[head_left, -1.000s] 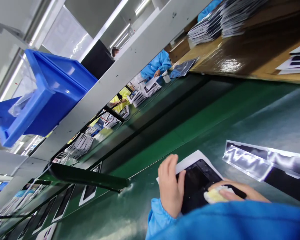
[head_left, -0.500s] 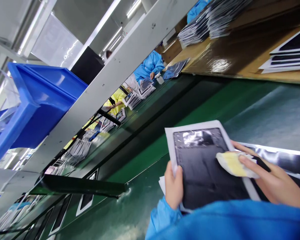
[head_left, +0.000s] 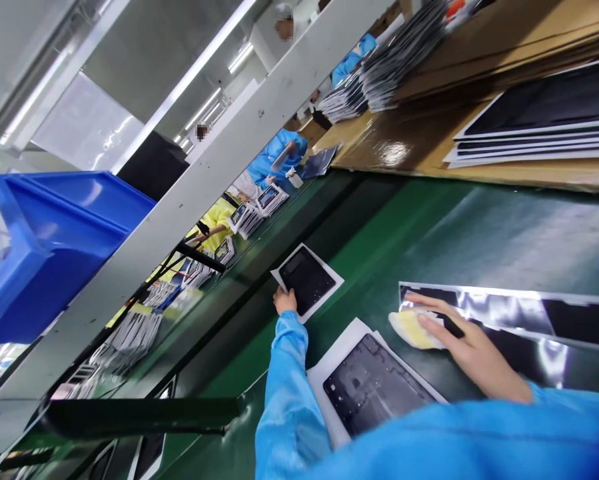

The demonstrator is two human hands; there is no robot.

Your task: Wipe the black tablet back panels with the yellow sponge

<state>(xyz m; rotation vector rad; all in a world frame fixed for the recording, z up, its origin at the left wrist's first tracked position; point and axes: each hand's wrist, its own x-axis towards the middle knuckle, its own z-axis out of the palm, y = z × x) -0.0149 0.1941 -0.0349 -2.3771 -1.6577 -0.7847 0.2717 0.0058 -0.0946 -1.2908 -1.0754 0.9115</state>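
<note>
One flat black rectangular panel on white sheet (head_left: 309, 279) is on the far part of the smooth green work surface (head_left: 479, 233); whether it lies fully flat, I cannot tell. The left hand (head_left: 285, 301) grips its near-left edge, thumb on top, and the left arm is stretched forward. One second panel, dark grey on white sheet (head_left: 374, 383), lies nearer to the body. The right hand (head_left: 462, 337) points to the left of the view, its thumb and fingers closed on one soft yellow-and-white pad (head_left: 415, 329). By this hand are two long glossy black sheets with white edges (head_left: 576, 322). Farther right, one stack of black-and-white sheets (head_left: 544, 113) rests on brown cardboard (head_left: 424, 140); one blue plastic bin (head_left: 74, 253) is at left.
</note>
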